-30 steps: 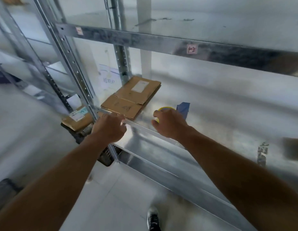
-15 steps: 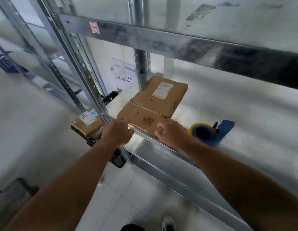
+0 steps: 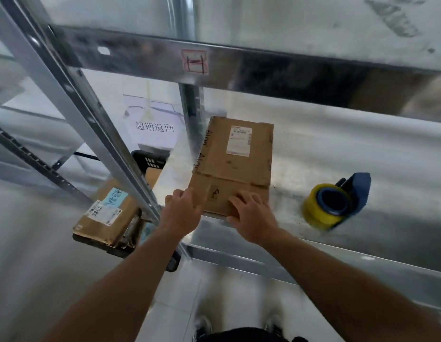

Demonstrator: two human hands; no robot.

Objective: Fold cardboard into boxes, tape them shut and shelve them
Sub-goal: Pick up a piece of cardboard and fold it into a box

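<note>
Now the flattened cardboard [image 3: 233, 166] is lain flat on the metal shelf [image 3: 338, 154], its near edge gripped by the left hand [image 3: 182, 213] and pressed under the spread fingers of the right hand [image 3: 251, 218]; a tape dispenser [image 3: 335, 201] is seen nearby.

I can't read the label [image 3: 238, 140] on the cardboard [image 3: 235, 154]; my left hand [image 3: 183, 209] hides its near corner, and the tape [image 3: 330, 207] is smeared by blur.
</note>
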